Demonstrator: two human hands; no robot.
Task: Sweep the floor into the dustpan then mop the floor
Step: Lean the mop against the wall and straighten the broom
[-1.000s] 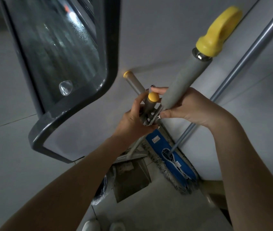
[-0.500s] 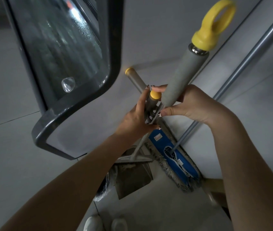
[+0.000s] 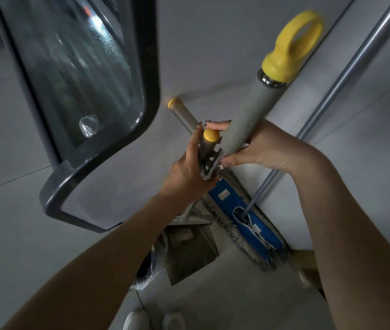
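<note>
My right hand (image 3: 264, 148) grips the grey broom handle (image 3: 251, 115), whose top ends in a yellow loop (image 3: 293, 44). My left hand (image 3: 189, 170) holds the dustpan handle (image 3: 207, 148) at its grey clip, just below its yellow cap (image 3: 210, 135). The two handles touch at the clip. Down on the floor stands the metal dustpan (image 3: 189, 253). The flat blue mop head (image 3: 246, 222) leans against the wall beside it, and its silver pole (image 3: 346, 75) runs up to the top right. The broom's head is hidden.
A dark-framed glass panel (image 3: 89, 96) hangs at the left, close to my left arm. A third grey handle with a yellow end (image 3: 182, 113) leans on the wall behind my hands. A black plastic bag (image 3: 148, 270) lies beside the dustpan. My white shoes (image 3: 153, 320) show at the bottom.
The broom handle has tilted more upright and its yellow loop has turned to face me. Both hands stay at the clip; the view shifted slightly.
</note>
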